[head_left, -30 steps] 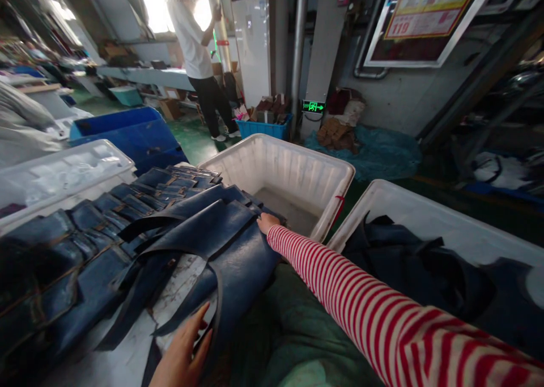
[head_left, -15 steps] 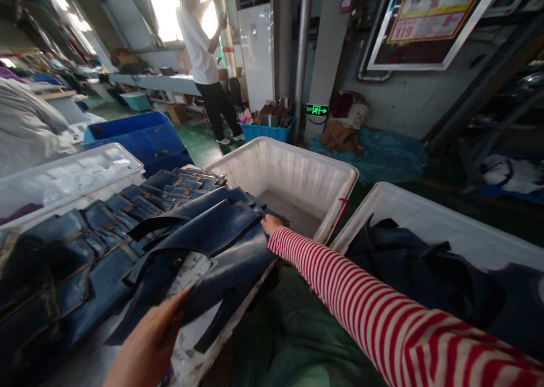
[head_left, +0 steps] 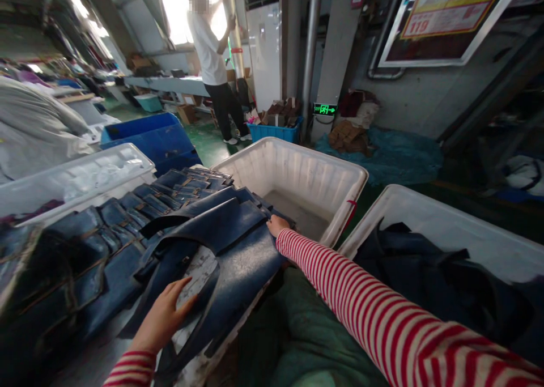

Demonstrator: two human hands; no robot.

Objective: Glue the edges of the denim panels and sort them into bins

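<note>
Dark blue leather-like sheets [head_left: 244, 251] with curved cut-outs lie layered on a worn white surface. My right hand [head_left: 278, 226] is closed on the right edge of the top sheet, thumb and fingers pinching it. Above the cut-out at the lower left, my left hand [head_left: 168, 313] holds nothing, its thumb and fingers spread. Rows of tied dark blue bundles [head_left: 114, 217] stand to the left of the sheets.
A white bin [head_left: 314, 157] stands beyond the sheets, another bin [head_left: 395, 197] with dark pieces at the right. A blue crate [head_left: 148, 137] and a white tub [head_left: 131, 154] stand at the left. A person [head_left: 210, 52] stands farther back.
My left hand has moved slightly up and right, its fingers now spread more clearly. My right hand still grips the sheet edge. The whole view has shifted a little.
</note>
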